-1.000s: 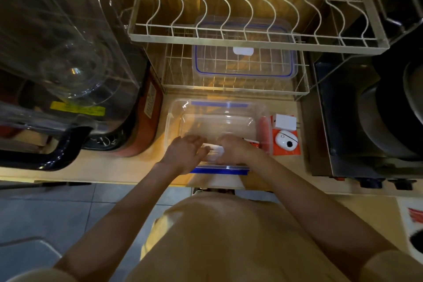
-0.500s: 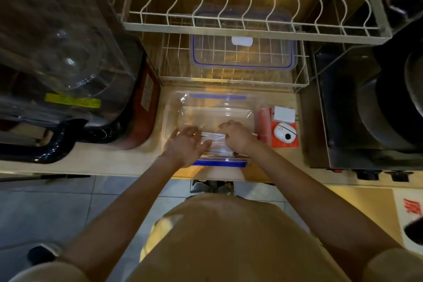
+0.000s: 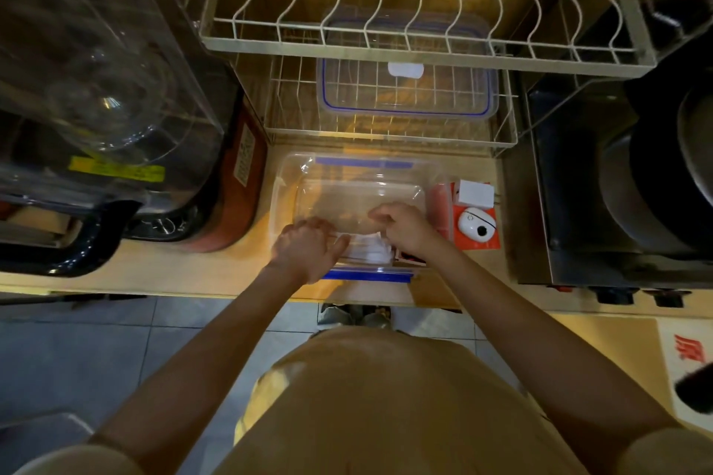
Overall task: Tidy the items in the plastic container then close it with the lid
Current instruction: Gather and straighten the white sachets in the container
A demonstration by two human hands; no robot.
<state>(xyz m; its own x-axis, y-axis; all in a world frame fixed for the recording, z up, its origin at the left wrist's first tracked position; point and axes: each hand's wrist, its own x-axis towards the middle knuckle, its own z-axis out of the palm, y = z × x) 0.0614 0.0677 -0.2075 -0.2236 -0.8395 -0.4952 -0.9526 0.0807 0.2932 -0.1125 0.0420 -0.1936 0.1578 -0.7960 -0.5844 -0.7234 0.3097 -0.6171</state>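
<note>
A clear plastic container point(image 3: 349, 173) with blue clips stands open on the wooden counter in front of me. Both my hands are inside its near end. My left hand point(image 3: 308, 247) and my right hand point(image 3: 405, 229) press on white packets point(image 3: 366, 249) lying on the container's floor; the fingers cover most of them. The clear lid point(image 3: 407, 89) with a blue seal rests on the lower shelf of the wire dish rack behind the container.
An orange box point(image 3: 476, 220) with a white device pictured on it lies right of the container. A wire dish rack point(image 3: 405, 35) overhangs the back. A clear-domed appliance point(image 3: 108, 96) stands at left, a dark metal appliance point(image 3: 625, 185) at right.
The view has shifted slightly. My hands stay in the container's near end, with my right hand moved a little further in over the white packets.
</note>
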